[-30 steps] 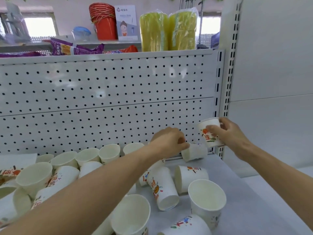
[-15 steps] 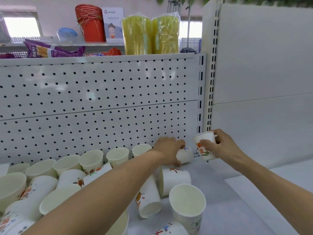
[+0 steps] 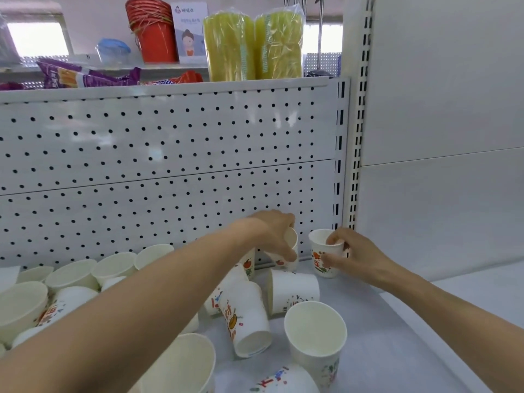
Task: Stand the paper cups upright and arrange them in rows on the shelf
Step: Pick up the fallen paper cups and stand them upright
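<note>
Paper cups (image 3: 247,319) mostly lie jumbled on the shelf (image 3: 402,353): several on their sides mid-shelf, and a row of open mouths along the pegboard (image 3: 170,171) at left. Right hand (image 3: 358,258) grips one upright cup (image 3: 321,262) at the back right corner, thumb on its printed wall, fingers (image 3: 334,241) hooked over the rim. Left hand (image 3: 273,231) has its fingers wrapped round a tilted cup (image 3: 289,245), mouth up and to the right, just beside the upright one with a gap between.
</note>
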Tool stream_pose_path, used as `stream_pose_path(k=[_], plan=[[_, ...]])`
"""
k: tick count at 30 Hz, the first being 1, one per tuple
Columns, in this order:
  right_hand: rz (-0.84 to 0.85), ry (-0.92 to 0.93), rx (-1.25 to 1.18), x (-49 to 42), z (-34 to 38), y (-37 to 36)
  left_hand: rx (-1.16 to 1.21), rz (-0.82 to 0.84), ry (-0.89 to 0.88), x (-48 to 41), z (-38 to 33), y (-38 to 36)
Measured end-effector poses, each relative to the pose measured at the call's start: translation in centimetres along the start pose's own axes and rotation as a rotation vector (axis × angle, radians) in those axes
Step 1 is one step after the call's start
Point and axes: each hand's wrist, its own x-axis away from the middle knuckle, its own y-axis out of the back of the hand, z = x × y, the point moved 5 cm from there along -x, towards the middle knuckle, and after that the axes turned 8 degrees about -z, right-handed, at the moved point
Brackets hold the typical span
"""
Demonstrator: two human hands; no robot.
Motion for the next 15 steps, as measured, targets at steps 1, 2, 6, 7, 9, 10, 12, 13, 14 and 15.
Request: stream_pose_path(k=[1, 2, 6, 7, 9, 10, 12, 13, 14, 15], plan=[[0.010, 0.013, 0.021, -0.1, 0.0, -0.2, -0.020, 0.006, 0.000, -0.1, 0.1, -0.1], [0.016, 0.024, 0.031, -0.3, 0.0, -0.4, -0.031, 0.005, 0.003, -0.2, 0.1, -0.3], [0.003, 0.048, 0.027, -0.9, 0.1, -0.5, -0.050, -0.069, 0.014, -0.4, 0.1, -0.2], [-0.003, 0.049, 0.021, -1.1, 0.3, -0.5, -0.063, -0.105, 0.012, -0.4, -0.1, -0.1], [-0.011, 0.043, -0.001, -1.4, 0.4, -0.6, -0.098, -0.177, 0.009, -0.5, -0.3, 0.1], [-0.012, 0.041, -0.012, -1.6, 0.4, -0.8, -0.108, -0.199, 0.011, -0.5, -0.4, 0.1], [-0.009, 0.044, -0.013, -1.9, 0.5, -1.0, -0.122, -0.213, 0.019, -0.6, -0.5, -0.1], [-0.007, 0.048, -0.008, -2.0, 0.5, -1.1, -0.135, -0.215, 0.021, -0.6, -0.5, -0.1], [-0.005, 0.050, -0.003, -2.0, 0.5, -1.1, -0.152, -0.220, 0.020, -0.6, -0.5, -0.2], [-0.001, 0.052, -0.001, -2.1, 0.5, -1.2, -0.168, -0.225, 0.018, -0.6, -0.5, -0.3]])
